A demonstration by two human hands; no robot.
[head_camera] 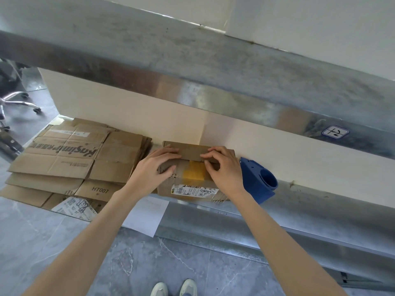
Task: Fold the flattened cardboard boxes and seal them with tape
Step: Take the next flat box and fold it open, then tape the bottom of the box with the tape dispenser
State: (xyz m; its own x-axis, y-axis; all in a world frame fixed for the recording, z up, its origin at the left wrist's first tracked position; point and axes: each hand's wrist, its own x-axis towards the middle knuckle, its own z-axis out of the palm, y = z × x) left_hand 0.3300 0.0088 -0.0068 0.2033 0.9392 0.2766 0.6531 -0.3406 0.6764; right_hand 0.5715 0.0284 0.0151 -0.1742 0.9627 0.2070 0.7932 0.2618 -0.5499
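The small cardboard box [188, 190] sits on the shelf [213, 213] under both hands, long axis left-right. My left hand [158, 167] presses its far flap [190, 150] with flat fingers; my right hand [223, 167] pinches the flap edge (blue tape dispenser [258, 182] just beside it).

A flattened cardboard sheet [100, 190] reads "HT007". A sticker [335, 132] on the metal shelf rail [235, 97] shows handwritten "1-2". The box's [188, 184] shipping label [195, 190] is too small to read.
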